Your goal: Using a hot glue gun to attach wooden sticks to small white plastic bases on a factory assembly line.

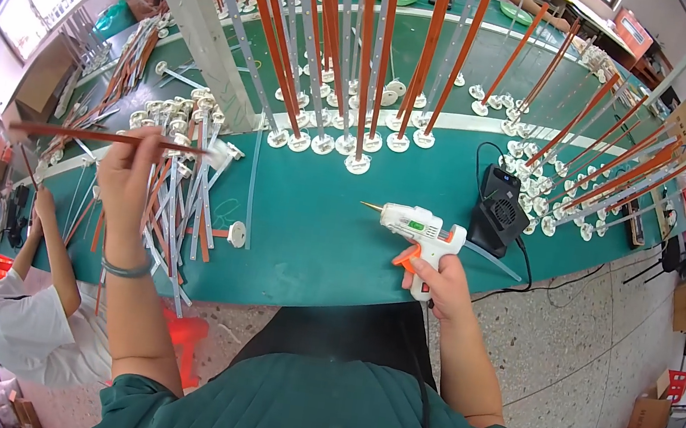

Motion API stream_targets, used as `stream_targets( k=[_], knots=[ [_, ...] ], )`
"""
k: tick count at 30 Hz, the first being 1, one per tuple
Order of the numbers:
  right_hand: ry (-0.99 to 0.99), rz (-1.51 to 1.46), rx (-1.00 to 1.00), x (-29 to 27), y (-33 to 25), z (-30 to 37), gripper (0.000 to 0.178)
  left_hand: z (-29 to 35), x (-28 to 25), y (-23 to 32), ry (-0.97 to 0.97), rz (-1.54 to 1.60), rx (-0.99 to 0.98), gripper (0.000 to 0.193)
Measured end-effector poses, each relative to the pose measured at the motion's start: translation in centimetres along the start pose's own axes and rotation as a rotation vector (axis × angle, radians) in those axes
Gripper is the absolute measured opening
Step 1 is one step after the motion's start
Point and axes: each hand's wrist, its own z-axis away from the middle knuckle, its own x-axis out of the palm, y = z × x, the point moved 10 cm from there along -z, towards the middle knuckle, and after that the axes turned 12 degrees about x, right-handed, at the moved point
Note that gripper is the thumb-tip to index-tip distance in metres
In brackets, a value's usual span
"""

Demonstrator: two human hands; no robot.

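My left hand (125, 172) is raised over the left side of the green table and grips a reddish-brown strip (68, 132) held level. A white base (219, 154), smeared by motion, appears at the strip's right end; whether it is joined to the strip I cannot tell. Wrapped round the handle of a white and orange glue gun (421, 223), my right hand (446, 290) rests near the table's front edge. The gun's brass nozzle points left. Beneath my left hand lies a heap of grey and brown strips (176, 231) with white round bases.
Rows of strips (368, 79) stand upright on round white bases across the table (313, 245). A black device with a fan grille (501, 209) and cables sits right of the gun. A white post (202, 31) rises at back left. A co-worker (44, 313) works at the left.
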Motion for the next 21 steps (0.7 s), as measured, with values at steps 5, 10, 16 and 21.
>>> stream_targets(
  k=[5, 10, 16, 21],
  knots=[
    [0.003, 0.078, -0.046, 0.8, -1.5, 0.6, 0.033, 2.5, 13.3, 8.7, -0.388, 0.041, 0.259, 0.009],
    [-0.024, 0.230, -0.067, 2.5, -1.1, 1.3, 0.028, 4.8, 18.3, 7.1, -0.507, 0.081, 0.200, 0.011],
    [-0.031, 0.300, -0.064, 4.6, -1.1, 0.5, 0.027, 4.5, 19.0, 6.0, -0.550, 0.111, 0.172, 0.010],
    [-0.025, 0.341, -0.072, 6.3, -1.2, -1.2, 0.026, 4.5, 18.8, 6.3, -0.526, 0.115, 0.245, 0.010]
  ],
)
